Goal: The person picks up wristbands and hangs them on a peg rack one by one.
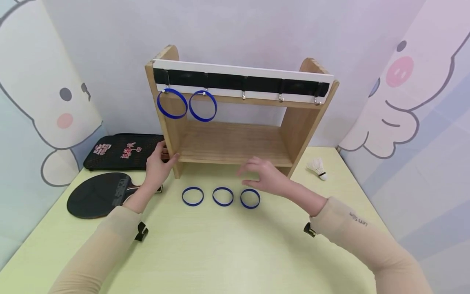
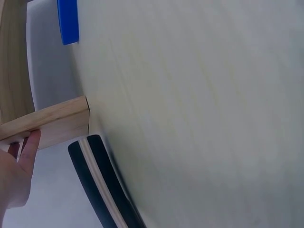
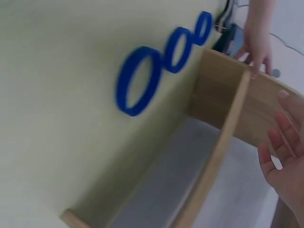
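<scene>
My left hand [image 1: 158, 166] holds the left side panel of a small wooden shelf [image 1: 235, 143], thumb at its front edge and fingers on the outer side. Empty and with loosely bent fingers, my right hand [image 1: 265, 175] hovers in front of the lower board; its fingers also show apart in the right wrist view. Below it on the table lies a blue ring [image 1: 250, 199], beside a middle ring [image 1: 222, 197] and a left ring [image 1: 192, 196]. Two more blue rings [image 1: 172, 103] [image 1: 203, 106] hang from the left hooks of the black-and-white strip [image 1: 242, 83] across the shelf top.
Bare hooks [image 1: 244, 95] continue along the strip's right part. A black table tennis bat [image 1: 99, 195] and a black mesh case [image 1: 121, 152] lie left of the shelf. To its right is a shuttlecock [image 1: 317, 168]. Printed walls [image 1: 238, 28] enclose the table [image 1: 235, 253].
</scene>
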`<act>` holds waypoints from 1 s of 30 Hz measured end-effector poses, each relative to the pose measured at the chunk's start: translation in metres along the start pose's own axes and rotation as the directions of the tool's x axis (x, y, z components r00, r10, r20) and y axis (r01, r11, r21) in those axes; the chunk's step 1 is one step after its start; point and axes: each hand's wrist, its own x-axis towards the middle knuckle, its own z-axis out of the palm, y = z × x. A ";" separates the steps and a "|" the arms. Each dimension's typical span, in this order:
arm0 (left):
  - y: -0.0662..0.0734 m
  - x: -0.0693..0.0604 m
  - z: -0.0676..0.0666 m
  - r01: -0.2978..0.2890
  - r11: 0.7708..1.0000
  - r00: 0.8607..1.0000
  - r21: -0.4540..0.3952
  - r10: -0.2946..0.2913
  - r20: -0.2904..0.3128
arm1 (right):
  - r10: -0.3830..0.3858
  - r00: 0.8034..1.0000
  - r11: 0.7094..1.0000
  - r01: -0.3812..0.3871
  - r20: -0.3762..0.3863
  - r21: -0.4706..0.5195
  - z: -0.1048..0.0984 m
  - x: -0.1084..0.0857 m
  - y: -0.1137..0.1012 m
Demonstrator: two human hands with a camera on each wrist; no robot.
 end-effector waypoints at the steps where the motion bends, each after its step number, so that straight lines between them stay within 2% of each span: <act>1: 0.000 0.000 0.000 -0.002 1.000 1.000 0.000 0.002 -0.001 | 0.004 1.000 1.000 -0.004 0.011 -0.005 0.004 -0.003 0.003; 6: 0.000 0.001 0.001 -0.001 1.000 1.000 -0.012 0.001 0.001 | 0.087 0.995 0.995 -0.086 0.038 -0.044 0.019 -0.018 0.016; 11: -0.002 0.002 0.002 0.006 1.000 1.000 -0.010 -0.006 -0.002 | 0.175 0.982 0.984 -0.172 0.072 -0.050 0.031 -0.029 0.026; 23: -0.001 -0.001 0.000 0.007 1.000 1.000 -0.004 -0.007 -0.004 | 0.276 0.955 0.961 -0.278 0.112 0.001 0.056 -0.047 0.055; 30: 0.000 0.000 0.000 -0.004 1.000 1.000 -0.003 0.004 -0.003 | 0.301 0.943 0.952 -0.306 0.139 0.017 0.064 -0.050 0.064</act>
